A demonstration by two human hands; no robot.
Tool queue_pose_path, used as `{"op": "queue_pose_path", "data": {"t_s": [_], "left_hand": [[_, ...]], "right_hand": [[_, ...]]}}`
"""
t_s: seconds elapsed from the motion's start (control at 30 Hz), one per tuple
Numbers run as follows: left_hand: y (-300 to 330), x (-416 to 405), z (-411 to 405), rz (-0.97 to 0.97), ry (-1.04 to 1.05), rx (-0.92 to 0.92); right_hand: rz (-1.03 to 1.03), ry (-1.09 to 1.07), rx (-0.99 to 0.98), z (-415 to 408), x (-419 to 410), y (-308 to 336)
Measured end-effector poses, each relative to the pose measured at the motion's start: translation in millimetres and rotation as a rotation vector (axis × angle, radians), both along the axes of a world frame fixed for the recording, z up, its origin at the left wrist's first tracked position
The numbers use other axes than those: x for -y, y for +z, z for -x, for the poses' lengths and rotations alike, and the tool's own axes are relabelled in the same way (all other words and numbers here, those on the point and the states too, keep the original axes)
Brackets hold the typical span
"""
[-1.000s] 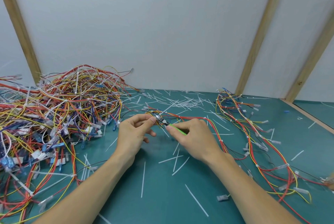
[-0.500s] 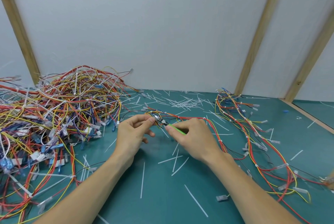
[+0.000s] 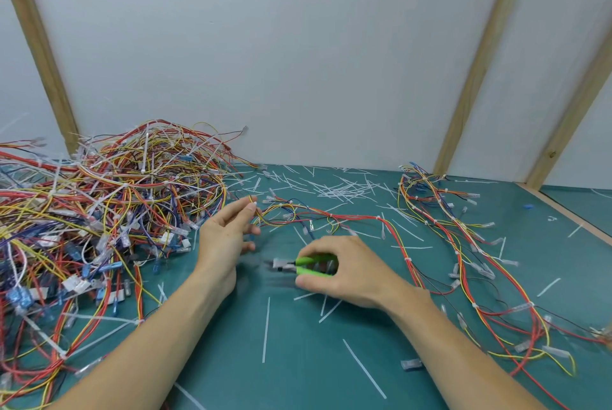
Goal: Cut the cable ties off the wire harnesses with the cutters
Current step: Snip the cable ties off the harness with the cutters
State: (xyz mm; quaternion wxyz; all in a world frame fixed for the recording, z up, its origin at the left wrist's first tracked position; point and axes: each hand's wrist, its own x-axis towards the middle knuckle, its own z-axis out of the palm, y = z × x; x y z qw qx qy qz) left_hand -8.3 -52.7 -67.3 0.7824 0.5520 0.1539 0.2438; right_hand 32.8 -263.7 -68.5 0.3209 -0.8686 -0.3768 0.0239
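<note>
**Cutters in the right hand, a harness end pinched in the left**

The desk [image 3: 298, 376] is a flat teal mat, matte and smooth, strewn with thin white offcut strips [image 3: 337, 191] that lie thickest beyond both hands.

To the left of the left hand sits the big heap of wire harnesses [image 3: 99, 211]: a loose, springy tangle of red, yellow, white, blue and black insulated wires, studded with translucent and blue plastic connectors and bound here and there by white ties.

A second harness [image 3: 463, 244] trails in long loops to the right of the right hand, red and yellow strands with small clear connectors along them.

Between the hands and just beyond them lies the worked harness [image 3: 331, 216], a slim bundle arcing away to the right.

The left hand [image 3: 225, 237] pinches the near end of that bundle at its fingertips, the other fingers spread loosely.

The right hand [image 3: 334, 272] grips the cutters [image 3: 298, 266], fingers curled round the glossy lime-green handles; the small grey metal head points toward the left hand, blurred, close above the mat.
</note>
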Motion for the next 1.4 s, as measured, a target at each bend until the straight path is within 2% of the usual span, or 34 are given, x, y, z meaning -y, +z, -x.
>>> {"op": "queue_pose_path", "data": {"t_s": [0.17, 0.4, 0.5, 0.6, 0.67, 0.73, 0.83, 0.9, 1.0, 1.07, 1.13, 1.2, 1.33, 1.4], "left_hand": [[4, -3, 1, 0.019, -0.03, 0.004], [5, 1, 1, -0.102, -0.037, 0.046], [6, 3, 2, -0.159, -0.038, 0.067], [6, 5, 4, -0.209, -0.047, 0.095], [5, 8, 4, -0.32, -0.056, 0.139], [3, 13, 6, -0.515, -0.067, 0.195], [-4, 26, 10, -0.949, -0.119, 0.253], [-7, 34, 12, -1.129, -0.212, 0.263], [-6, 37, 13, -1.179, -0.295, 0.263], [-5, 37, 15, -1.129, -0.185, 0.255], [-2, 30, 15, -1.071, 0.061, 0.205], [1, 17, 13, -1.095, 0.237, 0.094], [-2, 4, 11, -1.277, 0.118, -0.329], [-7, 7, 11, -1.287, 0.046, -0.369]], "right_hand": [[0.096, 0.059, 0.111, 3, -7, -3], [0.13, 0.077, 0.109, 5, -8, -5], [0.091, 0.064, 0.08, 5, -8, -5], [-0.053, -0.039, 0.101, 5, -7, -1], [-0.242, -0.207, 0.13, 1, -4, 3], [-0.441, -0.365, 0.118, -4, 1, 8], [-0.649, -0.37, -0.033, -3, 3, 16], [-0.664, -0.331, -0.113, 0, 0, 18], [-0.621, -0.308, -0.12, 1, -7, 14], [-0.693, -0.363, -0.155, -4, -5, 15], [-0.815, -0.515, -0.212, -13, 3, 22], [-0.944, -0.698, -0.277, -23, 15, 28], [-1.201, -0.945, -0.401, -40, 37, 26], [-1.221, -0.987, -0.409, -45, 42, 21]]}}
